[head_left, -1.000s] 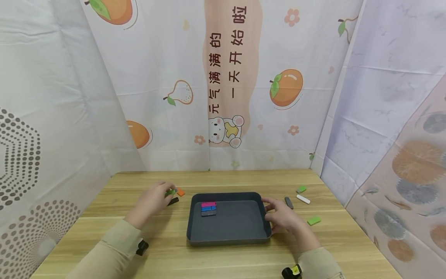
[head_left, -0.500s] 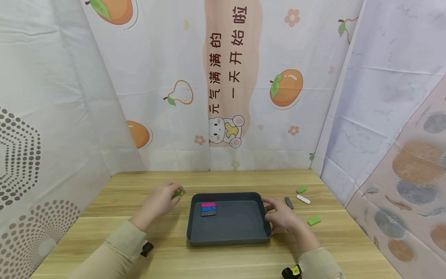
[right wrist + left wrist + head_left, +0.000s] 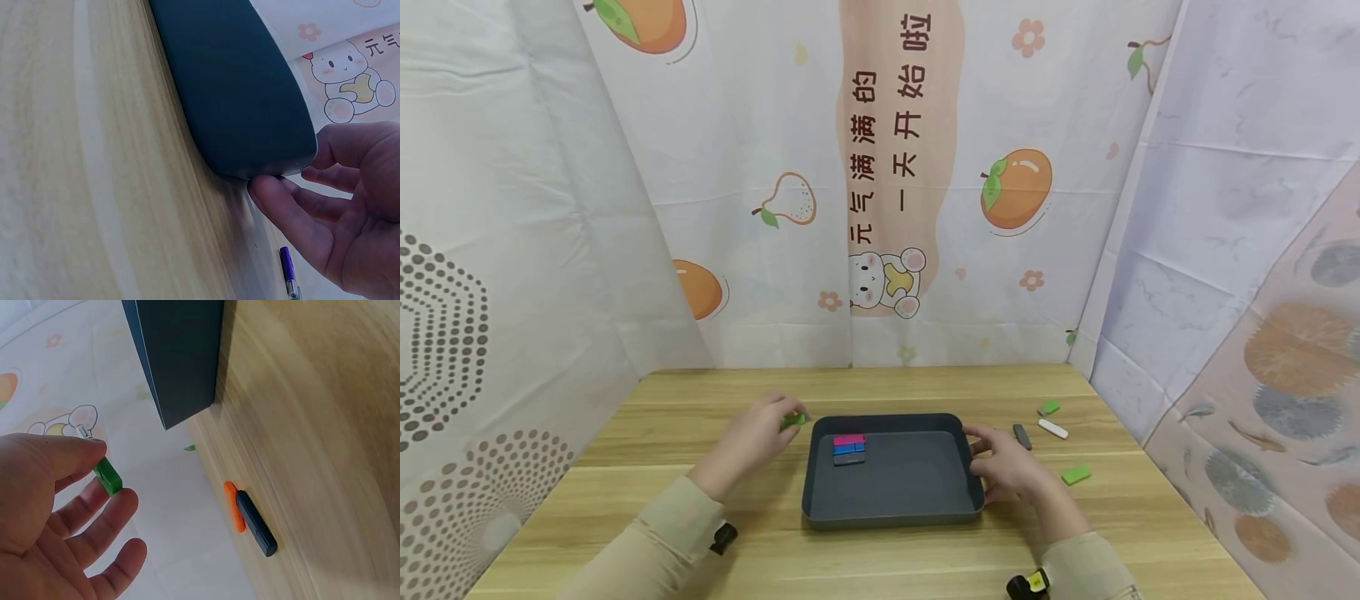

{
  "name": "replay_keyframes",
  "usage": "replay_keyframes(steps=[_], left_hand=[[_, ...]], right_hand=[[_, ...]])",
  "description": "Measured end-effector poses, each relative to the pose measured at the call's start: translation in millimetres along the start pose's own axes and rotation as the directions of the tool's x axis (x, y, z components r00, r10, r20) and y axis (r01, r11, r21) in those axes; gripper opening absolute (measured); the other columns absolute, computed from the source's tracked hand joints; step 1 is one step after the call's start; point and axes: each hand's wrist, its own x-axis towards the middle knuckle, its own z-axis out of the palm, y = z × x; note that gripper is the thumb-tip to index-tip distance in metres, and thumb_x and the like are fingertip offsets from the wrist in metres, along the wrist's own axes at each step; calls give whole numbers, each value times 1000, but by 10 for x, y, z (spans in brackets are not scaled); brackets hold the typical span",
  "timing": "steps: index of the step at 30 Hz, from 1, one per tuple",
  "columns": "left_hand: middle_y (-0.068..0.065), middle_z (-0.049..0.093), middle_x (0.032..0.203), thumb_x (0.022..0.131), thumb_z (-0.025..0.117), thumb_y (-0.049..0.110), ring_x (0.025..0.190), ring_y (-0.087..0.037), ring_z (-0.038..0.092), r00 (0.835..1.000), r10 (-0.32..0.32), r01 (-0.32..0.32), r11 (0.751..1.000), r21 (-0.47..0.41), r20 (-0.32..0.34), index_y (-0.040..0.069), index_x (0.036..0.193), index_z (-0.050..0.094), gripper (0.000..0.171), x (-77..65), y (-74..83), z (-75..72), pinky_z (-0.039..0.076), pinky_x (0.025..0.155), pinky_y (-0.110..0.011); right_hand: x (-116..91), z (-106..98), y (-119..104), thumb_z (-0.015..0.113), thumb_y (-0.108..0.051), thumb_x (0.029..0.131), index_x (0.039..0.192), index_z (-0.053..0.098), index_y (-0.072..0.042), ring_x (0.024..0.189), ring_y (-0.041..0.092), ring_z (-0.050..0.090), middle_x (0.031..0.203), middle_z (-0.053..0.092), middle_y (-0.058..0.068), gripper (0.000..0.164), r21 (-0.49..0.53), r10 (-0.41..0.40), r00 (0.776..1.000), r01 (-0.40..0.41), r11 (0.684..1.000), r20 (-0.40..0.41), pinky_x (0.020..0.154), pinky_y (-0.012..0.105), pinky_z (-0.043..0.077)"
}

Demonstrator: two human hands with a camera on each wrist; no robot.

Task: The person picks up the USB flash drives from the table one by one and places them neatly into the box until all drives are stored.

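My left hand (image 3: 752, 442) pinches a green USB flash drive (image 3: 793, 420) between thumb and fingers, just off the tray's left rim. The left wrist view shows that green drive raised above the table, its metal plug at the far end. A shallow dark grey tray (image 3: 910, 479) lies mid-table. In its upper left corner a pink drive (image 3: 849, 439), a blue drive (image 3: 849, 448) and a dark grey drive (image 3: 849, 458) lie in a stack of rows. My right hand (image 3: 1011, 462) grips the tray's right side, thumb (image 3: 278, 203) against the outer wall and fingers at the rim.
Right of the tray lie a grey drive (image 3: 1022, 436), a white drive (image 3: 1052, 428) and two green drives, one farther back (image 3: 1049, 407), one nearer (image 3: 1076, 474). An orange drive (image 3: 235, 506) and a black drive (image 3: 256, 523) lie on the table, hidden behind my left hand in the head view.
My left hand has taken the green USB flash drive from beside the orange one and moved right with it to the tray's left side. The right hand and tray have stayed still.
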Motion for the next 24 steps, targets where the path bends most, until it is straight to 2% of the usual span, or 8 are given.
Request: replay_keyframes(steps=[7,16,20,24], left_hand=[[2,64,98,89,79,13,84,-13,62,999,46,-46,999,19,-10,20,104,75,17,8,77,29,56,71,-34],[4,63,102,90,79,16,86,-13,61,998,-2,0,999,38,58,23,108,75,19,25,192,68,56,74,-36],[4,64,104,91,79,18,88,-13,63,998,9,-13,998,57,69,21,110,74,20,28,240,84,57,76,-36],[5,64,104,91,79,19,83,-11,62,997,33,-38,996,76,69,21,108,74,18,32,268,118,56,72,-34]], right_hand=[[-2,1,3,60,6,85,156,38,-5,71,32,69,130,51,28,75,6,5,1000,-5,1000,-2,56,49,60],[3,-6,-5,60,6,85,156,38,-5,71,32,69,131,51,27,75,3,15,1000,-15,1000,-4,57,49,60],[6,-8,-12,60,6,84,155,39,-5,70,31,68,131,51,27,75,-3,12,1000,-12,1000,-6,57,49,60],[8,-5,-9,60,6,84,155,39,-5,72,31,69,130,51,27,75,-7,11,1000,-11,1000,-7,57,49,60]])
